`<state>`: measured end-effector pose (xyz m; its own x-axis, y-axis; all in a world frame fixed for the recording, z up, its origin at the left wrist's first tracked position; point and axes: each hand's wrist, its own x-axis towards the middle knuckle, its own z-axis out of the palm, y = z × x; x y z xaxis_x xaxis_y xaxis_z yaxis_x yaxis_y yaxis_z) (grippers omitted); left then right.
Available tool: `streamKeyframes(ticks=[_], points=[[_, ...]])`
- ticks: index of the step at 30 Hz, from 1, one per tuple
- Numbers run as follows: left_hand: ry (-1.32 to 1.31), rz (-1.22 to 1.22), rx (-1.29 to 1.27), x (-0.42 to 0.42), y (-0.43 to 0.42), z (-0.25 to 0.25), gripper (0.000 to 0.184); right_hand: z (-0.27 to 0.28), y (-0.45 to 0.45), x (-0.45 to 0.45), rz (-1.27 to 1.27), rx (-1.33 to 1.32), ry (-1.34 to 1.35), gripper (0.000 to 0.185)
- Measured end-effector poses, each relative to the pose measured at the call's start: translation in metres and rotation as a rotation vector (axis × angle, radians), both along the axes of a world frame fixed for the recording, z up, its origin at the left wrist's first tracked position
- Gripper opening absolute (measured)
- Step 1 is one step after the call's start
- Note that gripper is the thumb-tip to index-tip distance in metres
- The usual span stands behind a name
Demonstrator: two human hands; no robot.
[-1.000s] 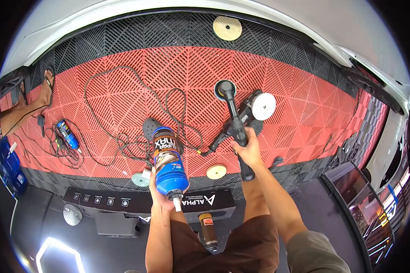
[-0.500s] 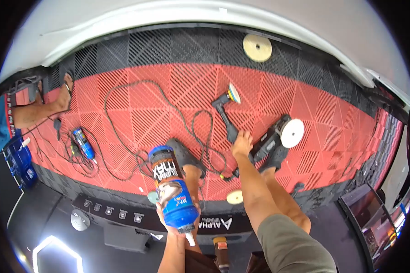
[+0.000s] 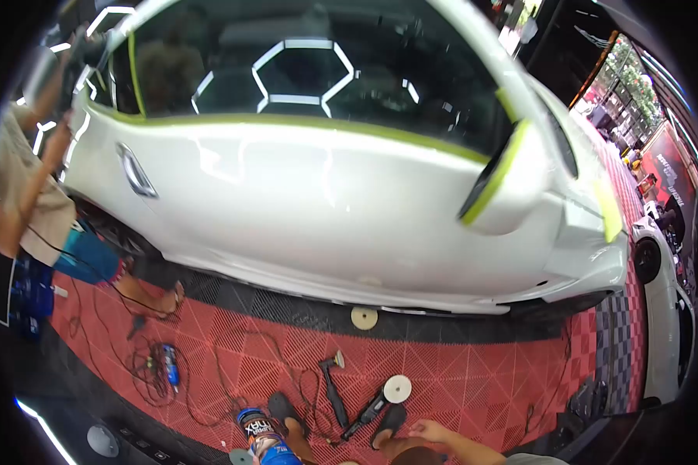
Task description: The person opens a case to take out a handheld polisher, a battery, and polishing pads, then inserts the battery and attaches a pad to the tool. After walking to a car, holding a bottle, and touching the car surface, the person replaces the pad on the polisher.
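Note:
A blue bottle [image 3: 265, 440] with a dark label rises from the bottom edge; my left hand is outside the frame. My right hand [image 3: 428, 431], low and right of centre, is empty with its fingers loosely apart. A slim black polisher [image 3: 335, 397] with a small round pad lies on the red floor. Nearer my right hand is a larger black polisher [image 3: 371, 411] with a white pad, its pad end in front of my shoe.
A white car door [image 3: 310, 209] with yellow-green tape round its window and mirror spans the view. At the left a person [image 3: 35, 186] stands by the car. A loose pad [image 3: 364, 318], cables and another blue bottle [image 3: 171, 366] lie on the floor.
The view has tilted up to the car's side. My right hand has let go of the slim polisher, which now rests on the floor. My left hand has left the frame.

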<state>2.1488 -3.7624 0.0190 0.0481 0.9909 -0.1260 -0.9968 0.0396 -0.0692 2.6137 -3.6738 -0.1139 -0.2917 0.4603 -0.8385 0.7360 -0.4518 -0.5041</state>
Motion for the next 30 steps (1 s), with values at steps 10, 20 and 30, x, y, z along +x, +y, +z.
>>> streamKeyframes(ticks=[10, 20, 30], points=[[0.205, 0.686, -0.243, -0.032, 0.088, 0.212, 0.08, 0.218, 0.067, 0.033, -0.084, 0.333, -0.211, 0.047], [0.61, 0.117, 0.227, -0.117, 0.102, 0.33, 0.099, 0.266, 0.068, -0.088, -0.235, 0.549, -0.012, 0.037], [0.694, -0.183, 0.336, -0.127, 0.144, 0.347, 0.11, 0.304, -0.029, -0.123, -0.296, 0.413, -0.139, 0.04]])
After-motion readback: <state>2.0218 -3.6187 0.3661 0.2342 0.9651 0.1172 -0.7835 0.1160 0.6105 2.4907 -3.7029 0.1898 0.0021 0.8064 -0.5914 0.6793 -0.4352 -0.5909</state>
